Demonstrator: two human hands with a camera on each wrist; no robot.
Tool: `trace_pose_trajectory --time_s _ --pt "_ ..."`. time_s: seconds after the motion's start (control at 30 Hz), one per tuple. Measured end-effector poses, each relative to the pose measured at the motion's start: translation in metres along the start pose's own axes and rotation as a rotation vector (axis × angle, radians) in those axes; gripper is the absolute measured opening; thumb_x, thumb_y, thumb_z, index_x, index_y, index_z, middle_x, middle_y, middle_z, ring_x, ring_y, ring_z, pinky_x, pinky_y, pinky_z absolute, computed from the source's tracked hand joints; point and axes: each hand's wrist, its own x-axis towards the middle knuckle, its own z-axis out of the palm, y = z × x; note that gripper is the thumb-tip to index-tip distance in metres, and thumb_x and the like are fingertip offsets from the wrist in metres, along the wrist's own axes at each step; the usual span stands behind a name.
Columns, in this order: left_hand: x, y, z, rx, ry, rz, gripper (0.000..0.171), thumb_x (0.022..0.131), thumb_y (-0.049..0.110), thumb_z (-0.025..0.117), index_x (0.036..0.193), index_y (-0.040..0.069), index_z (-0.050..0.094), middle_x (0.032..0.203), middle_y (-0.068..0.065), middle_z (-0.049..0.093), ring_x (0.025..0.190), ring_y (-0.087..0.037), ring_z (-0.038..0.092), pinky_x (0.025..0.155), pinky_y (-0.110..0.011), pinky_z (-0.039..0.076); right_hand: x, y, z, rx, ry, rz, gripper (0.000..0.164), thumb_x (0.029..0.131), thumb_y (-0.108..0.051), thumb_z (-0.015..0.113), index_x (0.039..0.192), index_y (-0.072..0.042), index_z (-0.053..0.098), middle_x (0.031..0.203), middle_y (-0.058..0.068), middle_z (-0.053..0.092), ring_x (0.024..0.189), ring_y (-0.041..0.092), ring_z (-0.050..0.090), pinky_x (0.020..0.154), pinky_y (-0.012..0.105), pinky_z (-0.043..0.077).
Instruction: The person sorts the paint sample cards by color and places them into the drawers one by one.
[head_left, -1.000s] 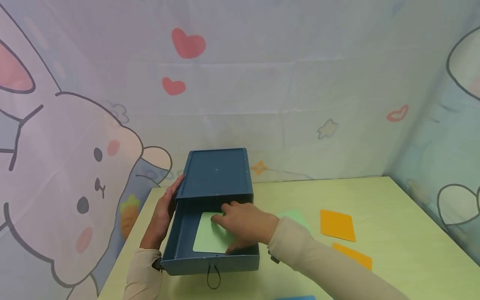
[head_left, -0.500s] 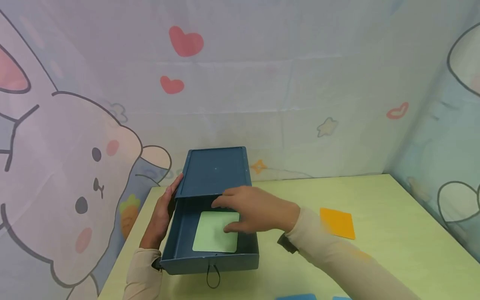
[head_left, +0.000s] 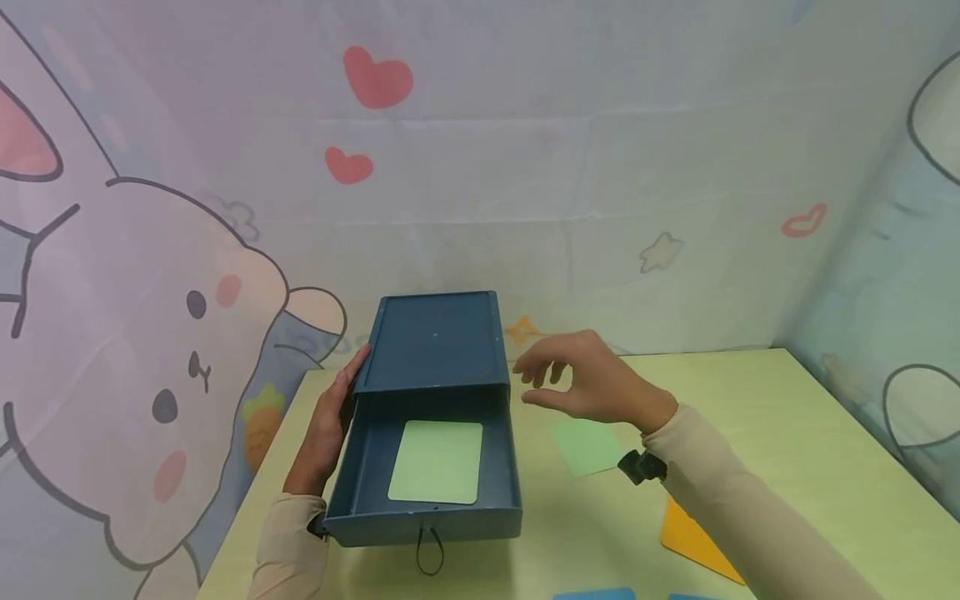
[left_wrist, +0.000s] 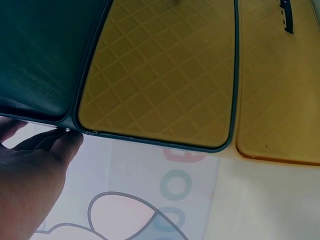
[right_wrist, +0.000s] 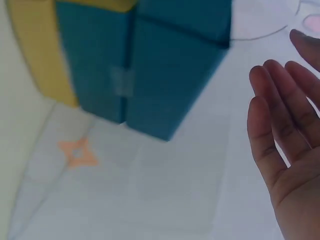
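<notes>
Two blue cards [head_left: 595, 595] show just their far edges at the bottom of your head view, on the pale yellow-green worktop [head_left: 750, 400]. A little beyond them, an orange card [head_left: 692, 543] lies partly hidden behind your beige right sleeve [head_left: 750, 504]. In front of you, a black loop pull [head_left: 430, 553] hangs from the front of the dark blue drawer [head_left: 465, 526], which stands well out of its casing [head_left: 438, 342]. Inside the drawer, a light green card [head_left: 437, 462] lies flat on the floor, apart from the side walls. A second green card [head_left: 587, 447] lies on the worktop to the drawer's right. Your left hand [head_left: 324, 429] rests against the casing's left side, its fingers reaching along it and touching; how close together they lie, you cannot tell. Your right hand [head_left: 596, 379] hovers to the right of the casing, its fingers loosely bent and the thumb well apart from them. Farthest off, a printed backdrop [head_left: 600, 167] shows red hearts and a big rabbit.
</notes>
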Motion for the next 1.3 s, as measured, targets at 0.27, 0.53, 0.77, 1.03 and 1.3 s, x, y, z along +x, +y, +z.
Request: trace_pose_trajectory --time_s 0.27,0.53,0.77,1.03,1.3 --pt "-0.001 0.0 0.002 0.009 -0.001 0.0 0.06 0.111 0.043 0.011 0.163 0.013 0.016 0.171 -0.011 0.009 0.158 -0.037 0.006 0.124 -0.069 0.007 -0.038 0.057 0.028 0.033 -0.156 0.271 0.043 0.08 -0.022 0.085 0.119 -0.015 0.069 0.114 -0.001 0.072 0.101 0.019 0.066 0.081 0.035 0.06" --pt "0.001 -0.001 0.006 0.017 -0.011 0.02 0.06 0.111 0.04 0.011 0.163 0.01 0.015 0.17 -0.014 0.009 0.157 -0.04 0.007 0.123 -0.07 0.009 -0.08 0.1 0.06 -0.044 -0.337 0.456 0.079 0.071 -0.025 0.092 0.14 -0.01 0.056 0.146 0.013 0.054 0.134 0.04 0.05 0.107 0.057 0.048" --pt "0.001 -0.003 0.011 0.023 -0.017 0.02 0.059 0.111 0.04 0.012 0.163 0.013 0.014 0.171 -0.013 0.008 0.158 -0.039 0.005 0.123 -0.071 0.007 -0.107 0.123 0.072 -0.083 -0.404 0.568 0.095 0.06 -0.02 0.098 0.142 -0.01 0.053 0.148 0.018 0.05 0.131 0.042 0.05 0.102 0.061 0.05" --pt "0.002 -0.004 0.015 0.033 -0.026 0.025 0.058 0.111 0.041 0.012 0.163 0.016 0.016 0.171 -0.01 0.009 0.158 -0.037 0.005 0.123 -0.07 0.008 -0.128 0.132 0.074 -0.035 -0.477 0.657 0.107 0.054 -0.014 0.099 0.147 -0.007 0.046 0.155 0.026 0.038 0.139 0.051 0.038 0.097 0.07 0.048" --pt "0.005 -0.004 0.017 0.033 -0.027 0.03 0.059 0.111 0.042 0.012 0.163 0.014 0.016 0.171 -0.011 0.009 0.158 -0.037 0.006 0.124 -0.069 0.008 -0.13 0.139 0.071 -0.095 -0.44 0.59 0.099 0.052 -0.014 0.099 0.14 -0.005 0.054 0.136 0.019 0.053 0.12 0.04 0.053 0.092 0.059 0.055"
